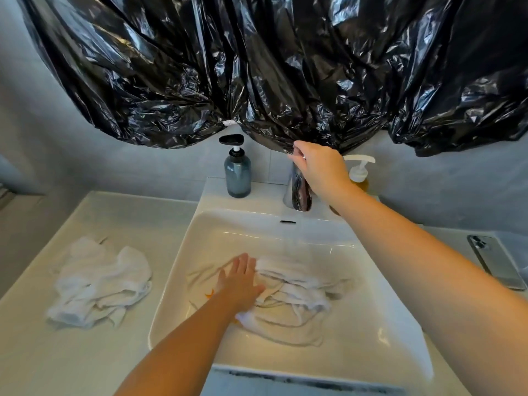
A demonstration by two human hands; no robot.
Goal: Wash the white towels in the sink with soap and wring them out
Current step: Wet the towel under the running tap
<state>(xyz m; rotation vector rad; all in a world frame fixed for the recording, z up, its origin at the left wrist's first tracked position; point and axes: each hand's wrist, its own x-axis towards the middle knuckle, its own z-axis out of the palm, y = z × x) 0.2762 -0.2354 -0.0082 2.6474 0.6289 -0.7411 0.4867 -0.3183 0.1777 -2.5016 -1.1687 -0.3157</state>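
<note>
Crumpled white towels (100, 284) heaped on counter left of sink (178, 270); washed or waiting, cannot tell. Soap dispenser (237, 172) stands untouched behind basin. Left hand (241, 278), fingers straight and together, presses flat on white towel (294, 295) lying in basin. Right hand (317, 164) curls over faucet lever (294, 154); no stream visible. No suds seen. Judged early: soaping, scrubbing, wringing of at least 1 towel left.

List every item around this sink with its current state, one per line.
Sink towel: crumpled, pressed by left hand
Counter towels: heaped beside the sink
Tap: gripped by right hand, no stream visible
Blue dispenser: upright
Amber pump bottle: upright, partly hidden
Phone: lying flat
</note>
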